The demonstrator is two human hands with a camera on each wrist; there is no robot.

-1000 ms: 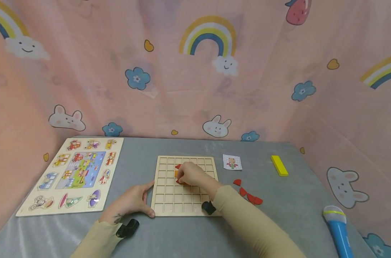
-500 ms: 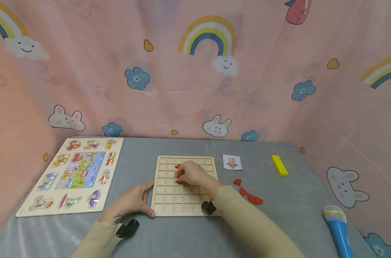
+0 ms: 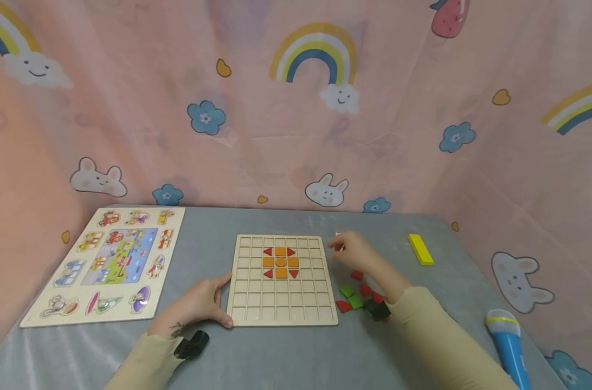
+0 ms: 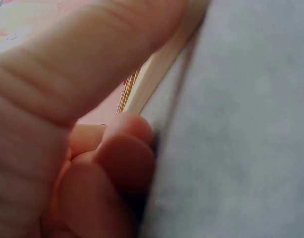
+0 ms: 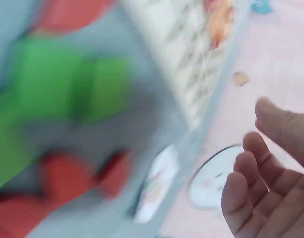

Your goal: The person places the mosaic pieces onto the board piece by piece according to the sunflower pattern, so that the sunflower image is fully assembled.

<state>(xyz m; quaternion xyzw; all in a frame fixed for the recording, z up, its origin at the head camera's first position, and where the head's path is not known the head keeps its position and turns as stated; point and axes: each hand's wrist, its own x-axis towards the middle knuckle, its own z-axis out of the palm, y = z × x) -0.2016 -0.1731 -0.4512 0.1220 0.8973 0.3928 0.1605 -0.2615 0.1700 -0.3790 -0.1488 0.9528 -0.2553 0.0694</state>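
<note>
A pale wooden grid board point(image 3: 257, 300) lies mid-table. At its centre, orange pieces point(image 3: 281, 251) and red triangles point(image 3: 290, 252) form a pattern. My left hand point(image 3: 200, 303) touches the board's left edge, thumb near the front corner and index finger higher up; its other fingers curl below in the left wrist view. Right of the board, my right hand point(image 3: 356, 252) hovers by a small printed card point(image 5: 157, 183), hiding most of it in the head view. In the right wrist view its thumb and fingers stand apart, with nothing between them.
Green squares point(image 3: 355, 301) and red quarter-round pieces point(image 3: 343, 306) lie right of the board, partly under the right wrist. A picture puzzle board point(image 3: 47, 303) lies left. Farther right are a yellow block point(image 3: 420, 249) and a blue toy microphone point(image 3: 513, 349).
My right hand has lifted off the board's centre and moved right to the card. The middle pieces and green squares have come into view. My left hand stays at the board's edge.
</note>
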